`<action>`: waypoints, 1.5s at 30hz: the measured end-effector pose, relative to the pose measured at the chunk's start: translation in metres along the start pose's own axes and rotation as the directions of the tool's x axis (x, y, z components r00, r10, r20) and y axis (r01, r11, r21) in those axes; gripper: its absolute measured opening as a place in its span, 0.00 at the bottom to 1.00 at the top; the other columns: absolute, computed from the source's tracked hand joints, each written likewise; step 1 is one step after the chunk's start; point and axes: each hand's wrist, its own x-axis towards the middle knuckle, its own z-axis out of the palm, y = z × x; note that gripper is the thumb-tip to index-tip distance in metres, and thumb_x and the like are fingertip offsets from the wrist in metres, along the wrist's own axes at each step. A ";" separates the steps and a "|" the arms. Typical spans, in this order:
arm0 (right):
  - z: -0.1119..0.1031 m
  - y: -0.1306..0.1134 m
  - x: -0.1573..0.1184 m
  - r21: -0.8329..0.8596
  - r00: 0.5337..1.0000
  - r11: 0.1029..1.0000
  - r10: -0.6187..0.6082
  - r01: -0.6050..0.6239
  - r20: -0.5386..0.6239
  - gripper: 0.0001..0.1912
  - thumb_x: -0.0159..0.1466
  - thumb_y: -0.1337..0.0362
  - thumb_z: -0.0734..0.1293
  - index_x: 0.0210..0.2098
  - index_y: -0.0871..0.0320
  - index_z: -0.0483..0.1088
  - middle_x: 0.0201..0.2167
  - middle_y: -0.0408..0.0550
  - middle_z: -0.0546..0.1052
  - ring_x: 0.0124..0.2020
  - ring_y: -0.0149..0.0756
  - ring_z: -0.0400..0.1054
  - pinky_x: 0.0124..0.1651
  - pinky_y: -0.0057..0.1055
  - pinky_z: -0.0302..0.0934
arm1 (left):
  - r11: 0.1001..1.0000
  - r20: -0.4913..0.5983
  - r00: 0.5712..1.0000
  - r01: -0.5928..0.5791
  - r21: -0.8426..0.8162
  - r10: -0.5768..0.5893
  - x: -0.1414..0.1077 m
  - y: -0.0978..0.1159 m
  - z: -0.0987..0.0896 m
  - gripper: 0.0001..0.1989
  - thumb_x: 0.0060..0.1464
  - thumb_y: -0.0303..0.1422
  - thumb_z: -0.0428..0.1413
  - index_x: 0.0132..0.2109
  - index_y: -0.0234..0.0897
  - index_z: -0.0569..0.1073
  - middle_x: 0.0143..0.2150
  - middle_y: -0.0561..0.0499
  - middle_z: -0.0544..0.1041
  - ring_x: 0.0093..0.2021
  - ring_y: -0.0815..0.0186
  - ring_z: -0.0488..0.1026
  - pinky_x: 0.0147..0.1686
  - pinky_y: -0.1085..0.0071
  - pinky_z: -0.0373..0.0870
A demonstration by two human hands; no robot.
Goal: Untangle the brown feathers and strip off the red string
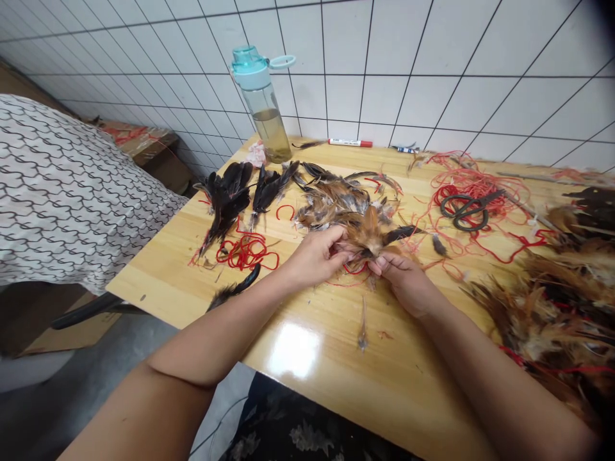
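Observation:
Between my two hands is a small bunch of brown feathers [369,232], its tips fanned away from me. My left hand [317,257] pinches the bunch from the left, thumb and fingers closed near its base. From the right, my right hand [406,280] grips the base with its thumb and fingertips. A bit of red cord [354,267] shows just under the hands; whether it is wound around the feathers I cannot tell. Directly behind lies a loose heap of brown and grey feathers [331,198]. One dark feather [402,233] sticks out right of the bunch.
Black feather bundles [228,192] and a red cord coil [246,250] lie left. Black scissors [466,210] rest on tangled pink string [449,182]. A large feather pile [562,301] covers the right side. A water bottle [266,112] and red marker [350,143] stand near the tiled wall.

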 end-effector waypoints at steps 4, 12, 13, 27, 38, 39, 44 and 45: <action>0.001 -0.001 -0.002 -0.089 0.999 0.996 0.000 0.004 0.053 0.23 0.55 0.44 0.68 0.20 0.57 0.63 0.20 0.39 0.61 0.24 0.29 0.53 0.31 0.29 0.49 | 0.959 -0.024 0.985 -0.158 0.237 0.168 -0.001 0.001 0.001 0.05 0.52 0.25 0.52 0.38 0.34 0.70 0.35 0.48 0.75 0.36 0.67 0.71 0.37 0.72 0.65; 0.000 -0.004 0.001 0.157 1.000 0.987 -0.014 0.013 0.002 0.22 0.51 0.45 0.71 0.20 0.56 0.64 0.22 0.43 0.69 0.27 0.33 0.62 0.34 0.32 0.58 | 0.988 0.064 0.998 0.013 -0.156 -0.003 0.003 0.002 -0.004 0.08 0.53 0.28 0.56 0.42 0.33 0.70 0.37 0.48 0.74 0.35 0.70 0.71 0.36 0.74 0.68; -0.001 -0.004 0.001 0.203 1.000 0.979 0.000 0.004 -0.020 0.21 0.51 0.47 0.72 0.20 0.56 0.64 0.22 0.43 0.69 0.26 0.32 0.62 0.32 0.31 0.58 | 0.978 0.071 0.997 0.045 -0.204 -0.031 0.004 -0.001 -0.007 0.10 0.52 0.28 0.56 0.43 0.32 0.69 0.37 0.49 0.73 0.34 0.71 0.70 0.35 0.74 0.68; -0.008 -0.007 0.004 0.342 0.992 0.940 0.051 -0.008 -0.119 0.16 0.51 0.58 0.73 0.21 0.56 0.62 0.27 0.41 0.69 0.24 0.26 0.57 0.28 0.28 0.57 | 0.948 -0.101 0.995 0.016 0.318 0.017 0.006 -0.007 -0.055 0.04 0.52 0.28 0.54 0.34 0.35 0.75 0.34 0.51 0.75 0.35 0.69 0.69 0.37 0.72 0.64; -0.005 -0.009 0.004 0.321 0.993 0.947 0.064 -0.030 -0.095 0.16 0.50 0.58 0.74 0.19 0.57 0.63 0.26 0.43 0.69 0.24 0.27 0.57 0.29 0.29 0.58 | 0.922 -0.139 0.981 -0.071 0.380 0.133 0.004 0.000 -0.050 0.08 0.54 0.31 0.55 0.41 0.37 0.76 0.42 0.48 0.75 0.41 0.67 0.71 0.41 0.71 0.66; -0.004 -0.009 0.004 0.306 0.994 0.952 0.057 -0.026 -0.090 0.16 0.51 0.58 0.73 0.19 0.57 0.63 0.26 0.43 0.69 0.24 0.27 0.57 0.30 0.29 0.58 | 0.930 -0.103 0.982 -0.110 0.352 0.156 0.004 0.001 -0.041 0.10 0.54 0.31 0.55 0.43 0.37 0.76 0.44 0.47 0.74 0.42 0.67 0.71 0.41 0.71 0.66; -0.003 -0.007 0.003 0.297 0.995 0.954 0.051 -0.025 -0.080 0.14 0.50 0.57 0.74 0.21 0.56 0.66 0.24 0.42 0.68 0.24 0.28 0.58 0.30 0.29 0.58 | 0.930 -0.031 0.974 -0.203 0.305 0.223 0.004 -0.001 -0.006 0.13 0.57 0.32 0.53 0.48 0.36 0.73 0.46 0.44 0.74 0.47 0.65 0.71 0.46 0.69 0.67; -0.003 -0.007 0.003 0.301 0.995 0.953 0.054 -0.027 -0.079 0.14 0.50 0.57 0.74 0.21 0.56 0.66 0.24 0.42 0.69 0.24 0.28 0.57 0.30 0.30 0.58 | 0.930 -0.033 0.973 -0.209 0.304 0.229 0.005 -0.001 -0.002 0.13 0.57 0.32 0.53 0.48 0.35 0.73 0.46 0.44 0.74 0.46 0.64 0.71 0.46 0.68 0.66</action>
